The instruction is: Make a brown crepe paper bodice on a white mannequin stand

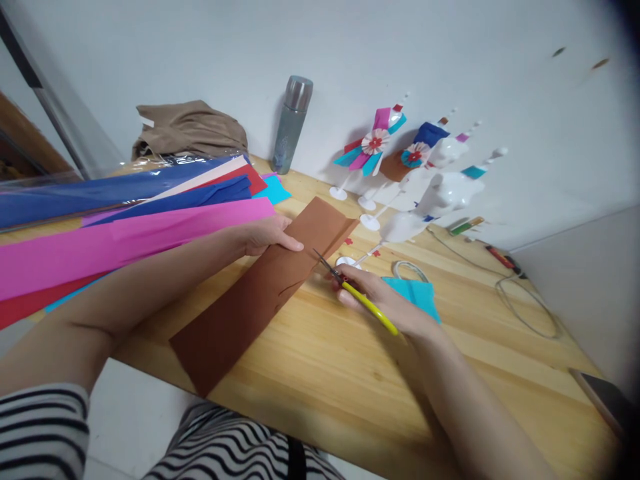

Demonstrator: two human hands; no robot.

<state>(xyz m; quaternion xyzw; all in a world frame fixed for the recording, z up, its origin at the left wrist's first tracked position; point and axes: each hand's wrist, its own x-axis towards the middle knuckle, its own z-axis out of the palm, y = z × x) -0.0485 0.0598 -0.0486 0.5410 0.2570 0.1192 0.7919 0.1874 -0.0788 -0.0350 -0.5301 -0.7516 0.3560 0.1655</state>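
A long brown paper strip (pixel 240 307) lies slanted across the wooden table (pixel 320 373), its far end folded at the right edge. My left hand (pixel 273 235) grips the strip's upper left side, thumb on top and the other fingers partly hidden beneath. In my right hand (pixel 357 287) are scissors with yellow handles (pixel 370 307), their dark blades at the strip's right edge, pointing up and left. Short slits or creases show in the strip's right side below the blades.
Pink paper (pixel 135 237) and blue, red paper lie left. Behind stand a grey bottle (pixel 291 127), brown cloth (pixel 195 130) and decorated white figures on stands (pixel 443 190). Right are turquoise paper (pixel 415 297), a cable (pixel 530 313) and a dark flat object (pixel 603 397).
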